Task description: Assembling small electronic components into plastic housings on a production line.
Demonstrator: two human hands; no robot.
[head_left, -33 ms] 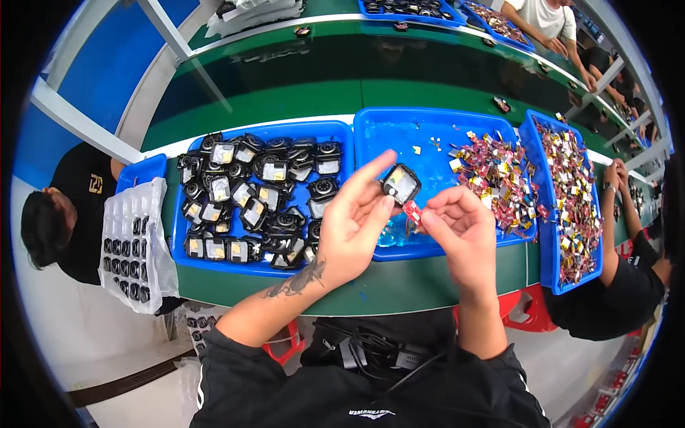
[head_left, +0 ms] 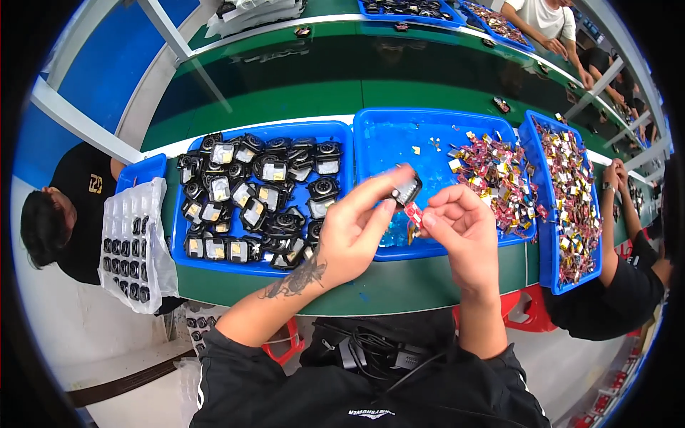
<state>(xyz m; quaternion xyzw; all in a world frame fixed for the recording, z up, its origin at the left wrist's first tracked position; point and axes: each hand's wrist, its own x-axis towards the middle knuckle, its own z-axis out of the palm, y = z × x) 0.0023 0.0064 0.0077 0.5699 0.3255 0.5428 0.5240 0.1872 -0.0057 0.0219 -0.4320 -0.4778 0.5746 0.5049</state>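
Over the middle blue tray (head_left: 371, 128), my left hand (head_left: 360, 228) holds a black watch case (head_left: 407, 188) with a pale inside. Its index finger, smeared by motion, lies across the case and hides part of it. Thumb and fingertips of my right hand (head_left: 460, 232) pinch a small red circuit board (head_left: 413, 212) right at the lower edge of the case. Whether the board is joined to the case, I cannot tell. A heap of red boards with white and yellow parts (head_left: 492, 178) fills the right side of the middle tray.
Left of my hands, a blue tray holds piled black watch cases (head_left: 253, 214). Another blue tray (head_left: 546, 257) at right is heaped with red boards. A clear blister tray (head_left: 118, 285) stands far left. Beyond runs a green conveyor (head_left: 307, 93) with scattered pieces. Co-workers sit at both sides.
My left index finger has swung down and right across the watch case, and the case has tilted and shifted slightly right. My right hand is nearly still.
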